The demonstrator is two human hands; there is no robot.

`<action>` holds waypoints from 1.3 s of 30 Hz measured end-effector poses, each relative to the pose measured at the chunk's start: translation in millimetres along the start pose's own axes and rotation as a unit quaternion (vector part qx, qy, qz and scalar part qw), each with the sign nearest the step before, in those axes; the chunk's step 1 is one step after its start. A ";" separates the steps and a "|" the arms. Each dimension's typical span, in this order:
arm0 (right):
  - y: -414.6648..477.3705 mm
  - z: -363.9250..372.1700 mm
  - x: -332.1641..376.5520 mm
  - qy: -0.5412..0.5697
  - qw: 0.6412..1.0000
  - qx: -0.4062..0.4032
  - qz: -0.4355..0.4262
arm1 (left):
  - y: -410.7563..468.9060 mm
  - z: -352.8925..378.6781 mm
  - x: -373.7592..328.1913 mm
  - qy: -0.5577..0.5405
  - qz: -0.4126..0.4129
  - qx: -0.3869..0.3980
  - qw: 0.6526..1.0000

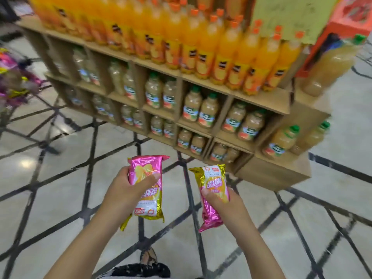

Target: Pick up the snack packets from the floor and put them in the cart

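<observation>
Far left, blurred, a wire cart holds a heap of pink, purple and yellow wrappers (too smeared to count). In the middle foreground are two bare arms and two snack packets, one in each hand, both held up off the floor. The left hand grips the first packet, its fingers curled behind and thumb across the front; its pink end points up, its gold end down. Just beside it but not touching, the right hand clamps the second packet, gold end up, pink end down. One sandalled foot shows below.

Behind stands a cardboard shelf: orange bottles are massed on top, and pale juice bottles sit mostly two to a cubby in three rows beneath. The floor is glossy pale tile crossed by dark diagonal lines, in a shop aisle.
</observation>
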State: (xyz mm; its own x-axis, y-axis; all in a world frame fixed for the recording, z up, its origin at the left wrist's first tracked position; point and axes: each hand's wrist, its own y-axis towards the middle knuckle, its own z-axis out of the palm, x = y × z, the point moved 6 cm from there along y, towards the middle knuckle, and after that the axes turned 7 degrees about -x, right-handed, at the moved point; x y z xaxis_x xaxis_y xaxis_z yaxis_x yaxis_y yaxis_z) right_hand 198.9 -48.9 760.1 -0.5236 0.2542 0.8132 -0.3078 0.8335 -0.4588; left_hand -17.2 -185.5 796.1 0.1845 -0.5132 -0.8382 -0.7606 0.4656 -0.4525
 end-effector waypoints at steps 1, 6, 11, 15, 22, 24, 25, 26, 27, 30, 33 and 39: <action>4.5 21.1 10.1 -0.005 1.000 0.014 -0.006 | 10.5 -18.7 3.4 -0.002 -0.006 -0.012 1.000; 23.0 104.7 53.5 -0.053 0.996 0.068 -0.030 | 53.9 -95.1 18.0 -0.030 -0.040 -0.069 0.996; 53.0 160.5 83.4 -0.092 0.990 0.105 -0.025 | 92.1 -139.8 28.2 -0.078 -0.081 -0.105 0.988; 88.6 207.9 119.0 -0.112 0.985 0.131 -0.027 | 132.3 -170.6 29.5 -0.102 -0.111 -0.132 0.980; 174.7 320.6 203.5 -0.127 0.970 0.204 -0.042 | 239.7 -232.6 2.9 -0.122 -0.137 -0.201 0.962; 200.5 350.4 234.0 -0.145 0.964 0.218 -0.050 | 271.1 -247.6 -12.4 -0.122 -0.137 -0.214 0.959; 211.9 365.4 250.1 -0.158 0.960 0.226 -0.057 | 285.3 -255.2 -18.9 -0.124 -0.139 -0.221 0.957; 222.0 380.8 265.7 -0.168 0.955 0.237 -0.061 | 298.4 -262.6 -24.9 -0.131 -0.139 -0.227 0.955; 232.1 396.9 280.6 -0.177 0.950 0.250 -0.066 | 310.6 -270.3 -30.7 -0.139 -0.137 -0.234 0.953; 257.2 447.6 324.8 -0.207 0.938 0.259 -0.097 | 337.6 -298.3 -39.2 -0.157 -0.137 -0.258 0.943; 267.8 503.0 358.3 -0.202 0.936 0.265 -0.117 | 353.3 -333.7 -32.1 -0.183 -0.156 -0.286 0.927; 245.6 624.4 388.1 -0.234 0.907 0.327 -0.129 | 390.7 -425.3 -7.7 -0.206 -0.185 -0.316 0.908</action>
State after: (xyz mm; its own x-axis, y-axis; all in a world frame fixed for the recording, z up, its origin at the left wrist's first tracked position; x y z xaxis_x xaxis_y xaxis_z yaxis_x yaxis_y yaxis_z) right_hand -576.0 -51.8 739.3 -0.6003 -0.2711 0.7524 -0.7925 0.3283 -0.5140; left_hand -580.6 -306.3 755.2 0.6176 -0.1771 -0.7663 -0.7807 -0.2558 -0.5701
